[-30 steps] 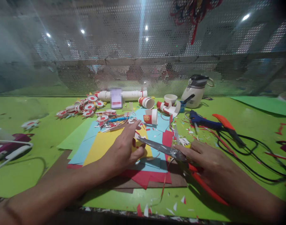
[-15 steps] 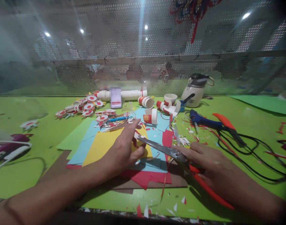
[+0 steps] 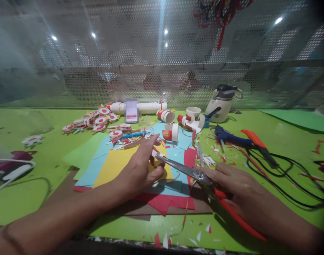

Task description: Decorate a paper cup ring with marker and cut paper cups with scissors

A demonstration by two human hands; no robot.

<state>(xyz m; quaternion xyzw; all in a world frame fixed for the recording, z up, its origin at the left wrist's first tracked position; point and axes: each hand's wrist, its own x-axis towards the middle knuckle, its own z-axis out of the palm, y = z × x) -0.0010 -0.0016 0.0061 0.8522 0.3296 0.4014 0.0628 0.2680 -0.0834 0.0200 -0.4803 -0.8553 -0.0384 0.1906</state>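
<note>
My right hand [image 3: 235, 184] is wrapped round the orange handles of a pair of scissors [image 3: 188, 170]. Their blades are spread apart, one long blade reaching to the fingers of my left hand. My left hand [image 3: 142, 166] pinches a small red and white paper piece [image 3: 154, 153], with the blade tip touching or just at it; the fingers partly hide the piece. Below lie yellow paper [image 3: 116, 161], light blue paper [image 3: 91, 166] and red paper [image 3: 167, 203] on a brown board [image 3: 62, 191]. A red and white paper cup [image 3: 171, 132] lies on its side just beyond my left hand.
Behind lie red and white paper discs [image 3: 100, 120], more cups [image 3: 166, 115] and a white jug [image 3: 219, 106] with a dark lid. A blue and orange glue gun [image 3: 236, 138] with a black cord is at right. Paper scraps litter the green table [image 3: 119, 226].
Both hands, the scissors and the paper piece stay almost in place. The whole view has shifted very slightly.
</note>
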